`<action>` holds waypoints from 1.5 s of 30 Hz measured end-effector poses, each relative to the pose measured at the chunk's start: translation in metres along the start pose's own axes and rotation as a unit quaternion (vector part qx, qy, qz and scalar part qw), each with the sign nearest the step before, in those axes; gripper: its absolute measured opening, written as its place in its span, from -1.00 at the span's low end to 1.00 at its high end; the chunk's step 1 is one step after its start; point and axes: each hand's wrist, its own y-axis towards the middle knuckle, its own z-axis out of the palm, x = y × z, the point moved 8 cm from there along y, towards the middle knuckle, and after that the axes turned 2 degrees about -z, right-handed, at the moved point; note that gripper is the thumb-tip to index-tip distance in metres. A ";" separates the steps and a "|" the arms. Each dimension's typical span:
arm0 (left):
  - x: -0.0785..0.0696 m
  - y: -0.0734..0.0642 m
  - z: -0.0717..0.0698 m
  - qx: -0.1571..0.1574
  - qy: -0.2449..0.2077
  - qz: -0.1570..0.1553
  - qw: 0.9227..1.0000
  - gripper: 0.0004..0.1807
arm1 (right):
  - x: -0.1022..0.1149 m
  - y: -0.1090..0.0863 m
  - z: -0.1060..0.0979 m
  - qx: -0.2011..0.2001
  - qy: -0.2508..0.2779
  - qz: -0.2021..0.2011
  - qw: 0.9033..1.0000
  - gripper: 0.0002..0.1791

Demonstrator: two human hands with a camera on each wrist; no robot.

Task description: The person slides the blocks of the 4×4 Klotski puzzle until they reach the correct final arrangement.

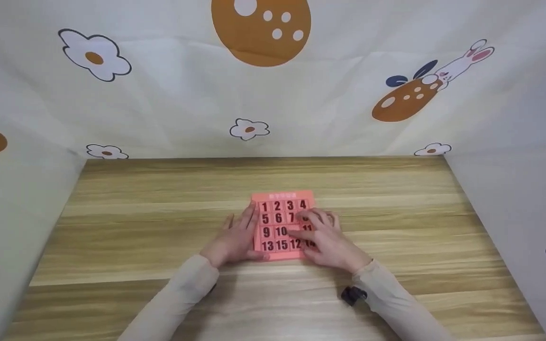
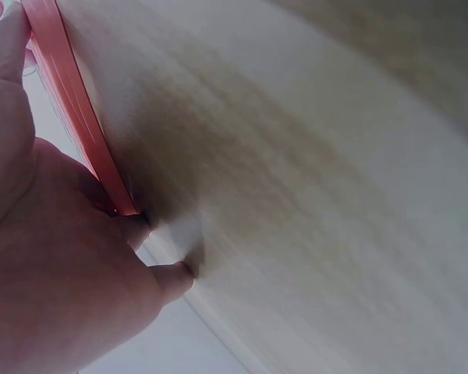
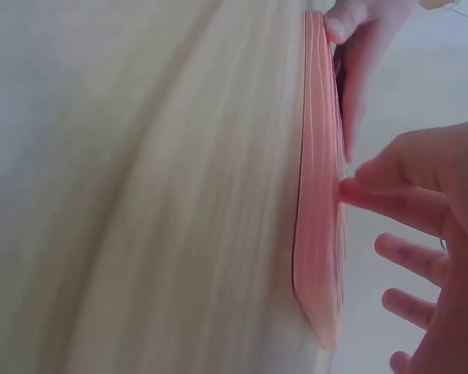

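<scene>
A pink number sliding puzzle (image 1: 282, 255) lies flat on the wooden table, its tiles printed with black numbers. My left hand (image 1: 236, 239) holds its left side, the fingers along the edge and the thumb on the near-left corner. In the left wrist view, some of the left fingertips (image 2: 175, 280) reach down to the tabletop. Over the right part of the board is my right hand (image 1: 332, 241), with extended fingers. Its index fingertip touches the board just right of the 10, in the third row. The fingers partly cover the 8, 11 and 14.
The wood-grain table (image 1: 159, 199) extends around the puzzle. Pale fabric (image 1: 173, 94) with flowers and other prints encloses the back and sides. A small black object (image 1: 353, 295) sits at the right sleeve (image 1: 391, 293).
</scene>
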 end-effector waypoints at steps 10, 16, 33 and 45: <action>0.000 0.000 0.001 0.006 -0.012 0.000 1.000 0.28 | -0.016 -0.009 -0.015 -0.052 0.004 0.050 0.997 -0.66; 0.001 -0.001 0.001 0.006 -0.011 -0.003 1.000 0.29 | -0.030 -0.020 -0.022 -0.077 0.001 0.085 0.993 -0.76; 0.001 0.001 -0.001 0.002 -0.004 -0.003 1.000 0.28 | -0.018 -0.024 -0.014 -0.025 0.129 -0.017 0.991 -0.71; 0.000 0.001 -0.001 0.005 0.000 -0.005 1.000 0.28 | -0.018 -0.021 -0.011 -0.040 0.095 -0.007 0.995 -0.74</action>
